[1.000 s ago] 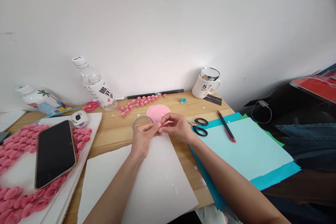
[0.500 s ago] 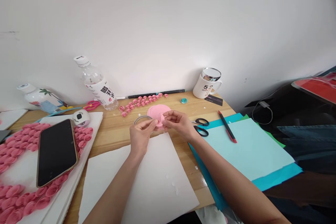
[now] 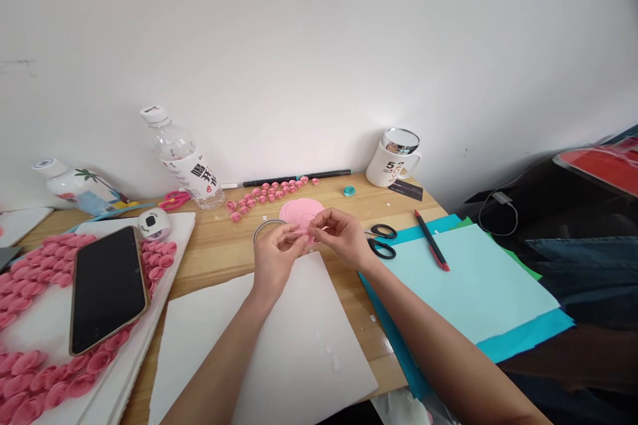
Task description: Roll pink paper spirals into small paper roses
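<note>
My left hand (image 3: 276, 255) and my right hand (image 3: 343, 237) meet above the table, fingertips pinched together on a small pink paper strip (image 3: 308, 234) that is partly hidden by the fingers. Just behind them lie pink paper circles (image 3: 294, 210) in an overlapping pile. A grey ring-shaped object (image 3: 264, 224), perhaps a roll of tape, shows its edge beside my left hand. Farther back, several small rolled pink paper flowers (image 3: 272, 192) stand in rows. Black-handled scissors (image 3: 383, 241) rest to the right of my right hand.
A white sheet (image 3: 299, 339) lies under my forearms. Left are a phone (image 3: 107, 289) on a board of pink flowers and a water bottle (image 3: 192, 163). Right are a mug (image 3: 386, 163), a card (image 3: 405, 190), blue paper (image 3: 478, 285) and a pen (image 3: 431, 241).
My left hand has shifted slightly right, its fingers now closer to my right hand's. The pink paper between them shows less than before. My right hand has barely moved.
</note>
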### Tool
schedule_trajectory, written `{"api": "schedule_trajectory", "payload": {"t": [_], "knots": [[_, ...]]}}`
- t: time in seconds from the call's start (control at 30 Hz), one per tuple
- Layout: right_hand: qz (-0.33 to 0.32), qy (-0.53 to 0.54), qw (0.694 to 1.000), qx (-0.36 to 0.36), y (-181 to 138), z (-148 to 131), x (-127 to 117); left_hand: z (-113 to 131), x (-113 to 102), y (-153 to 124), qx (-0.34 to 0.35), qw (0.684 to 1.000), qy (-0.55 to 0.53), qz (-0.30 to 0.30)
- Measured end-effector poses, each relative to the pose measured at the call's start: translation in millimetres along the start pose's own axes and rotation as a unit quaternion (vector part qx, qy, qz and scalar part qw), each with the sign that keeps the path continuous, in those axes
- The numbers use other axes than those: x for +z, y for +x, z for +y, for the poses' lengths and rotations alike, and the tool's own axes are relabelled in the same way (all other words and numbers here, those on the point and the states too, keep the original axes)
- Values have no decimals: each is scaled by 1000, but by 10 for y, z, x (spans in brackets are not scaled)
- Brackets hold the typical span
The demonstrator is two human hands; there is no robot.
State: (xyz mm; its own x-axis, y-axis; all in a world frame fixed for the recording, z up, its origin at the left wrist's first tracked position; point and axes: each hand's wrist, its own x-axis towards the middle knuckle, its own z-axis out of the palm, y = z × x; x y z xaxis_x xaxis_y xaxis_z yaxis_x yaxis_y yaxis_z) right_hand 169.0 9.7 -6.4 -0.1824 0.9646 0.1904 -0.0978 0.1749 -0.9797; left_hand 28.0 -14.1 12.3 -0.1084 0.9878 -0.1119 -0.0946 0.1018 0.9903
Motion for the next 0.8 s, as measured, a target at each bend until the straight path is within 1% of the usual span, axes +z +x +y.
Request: {"api": "schedule_trajectory", "payload": {"t": [0.17, 0.27, 0.33, 0.4, 0.47, 0.53, 0.63, 0.8], "knots": [[-8, -7, 1000, -3, -11, -26, 23, -27, -10, 10, 27, 999, 24, -15], [-1, -6, 1000, -11, -19, -28, 41, -27, -17, 11, 14, 1000, 19, -11], [21, -29, 999, -40, -29, -28, 54, -33, -21, 16, -16, 1000, -6, 9], [42, -89, 990, -103, -45, -22, 69, -42, -25, 28, -49, 997, -44, 31], [47, -180, 966, -180, -63, -7, 85, -45, -25, 39, -74, 993, -88, 40], [45, -267, 933, -236, -83, 16, 106, -34, -20, 45, -88, 988, -121, 42], [61, -340, 899, -270, -111, 50, 140, -7, -6, 34, -97, 984, -147, 36], [115, -405, 851, -314, -140, 88, 180, 0, 13, -5, -111, 974, -196, 9]]}}
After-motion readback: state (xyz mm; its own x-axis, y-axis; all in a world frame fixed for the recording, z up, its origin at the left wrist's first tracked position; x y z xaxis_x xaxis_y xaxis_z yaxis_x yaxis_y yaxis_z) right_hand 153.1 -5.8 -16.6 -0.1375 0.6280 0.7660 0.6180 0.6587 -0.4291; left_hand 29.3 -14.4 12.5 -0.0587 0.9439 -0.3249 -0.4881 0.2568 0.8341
